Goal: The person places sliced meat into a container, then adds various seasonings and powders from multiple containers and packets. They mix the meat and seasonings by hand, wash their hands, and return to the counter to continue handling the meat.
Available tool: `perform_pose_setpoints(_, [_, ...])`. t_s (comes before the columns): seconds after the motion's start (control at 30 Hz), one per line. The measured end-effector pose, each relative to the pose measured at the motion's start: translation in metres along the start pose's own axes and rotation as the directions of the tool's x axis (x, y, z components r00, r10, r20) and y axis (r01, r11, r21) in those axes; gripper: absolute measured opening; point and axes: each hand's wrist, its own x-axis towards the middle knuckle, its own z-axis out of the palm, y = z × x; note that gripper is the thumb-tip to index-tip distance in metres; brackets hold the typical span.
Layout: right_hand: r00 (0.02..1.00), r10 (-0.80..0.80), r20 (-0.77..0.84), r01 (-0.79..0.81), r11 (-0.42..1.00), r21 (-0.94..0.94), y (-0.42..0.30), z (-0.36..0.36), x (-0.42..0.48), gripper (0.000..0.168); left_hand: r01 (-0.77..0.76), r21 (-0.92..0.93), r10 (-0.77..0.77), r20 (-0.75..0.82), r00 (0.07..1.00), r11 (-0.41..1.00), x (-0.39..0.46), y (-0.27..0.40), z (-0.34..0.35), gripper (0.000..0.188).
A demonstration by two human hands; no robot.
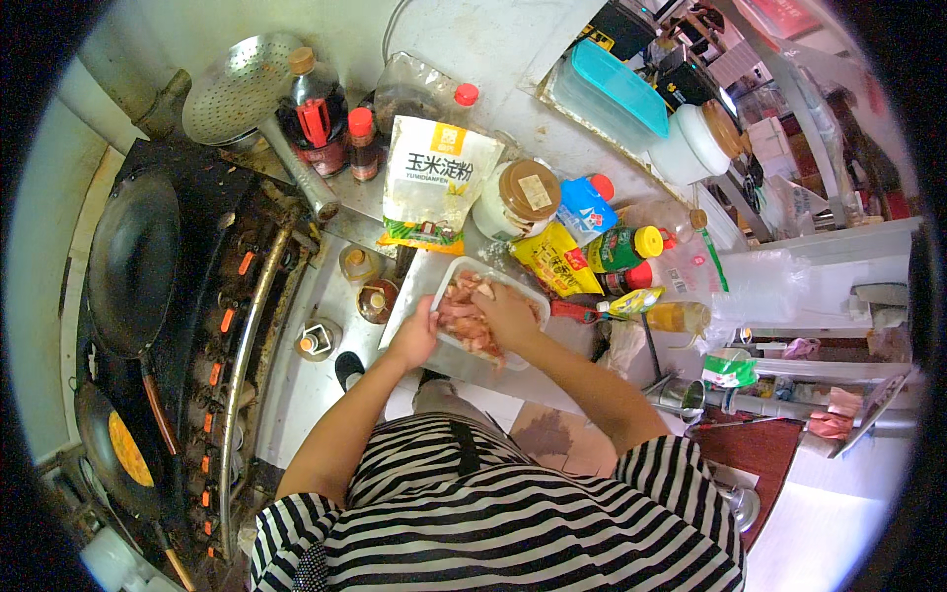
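Observation:
A white plastic tub of raw meat strips rests on the counter before me. My left hand grips the tub's near left rim, the thumb on its edge. Inside the tub, my right hand presses into the meat, with its fingertips hidden among the strips. Just beyond the tub stand a white packet bearing writing and a jar with a brown lid. A yellow seasoning packet lies by the tub's far right corner.
Left is a gas range with a black wok and a pan holding a yellow, flat food. A perforated ladle lies behind. Several sauce bottles, including a green one, crowd the right. An oil bottle lies beyond them.

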Motion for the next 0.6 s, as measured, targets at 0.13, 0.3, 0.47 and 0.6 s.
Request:
perform_pose_setpoints(0.13, [0.995,0.044,-0.087,-0.005,0.915,0.403,-0.002,0.002,0.011,0.045,0.096,-0.012,-0.095,0.092,0.991,0.995,-0.001,0.029,-0.013,0.029])
perform_pose_setpoints(0.3, [0.99,-0.087,-0.107,0.136,0.741,0.658,0.025,0.004,-0.014,0.058,0.046,0.012,-0.047,0.076,0.996,0.999,0.004,0.019,-0.012,0.03])
perform_pose_setpoints(0.47, [1.0,-0.021,-0.005,0.022,0.926,0.376,0.014,-0.047,-0.051,0.085,0.072,0.052,-0.075,0.072,0.995,0.996,0.006,0.006,-0.009,0.033])
perform_pose_setpoints(0.6, [0.937,0.267,0.223,-0.301,0.945,0.131,0.001,-0.038,-0.04,0.077,0.082,0.07,-0.087,0.068,0.994,0.994,0.003,0.009,-0.005,0.034])
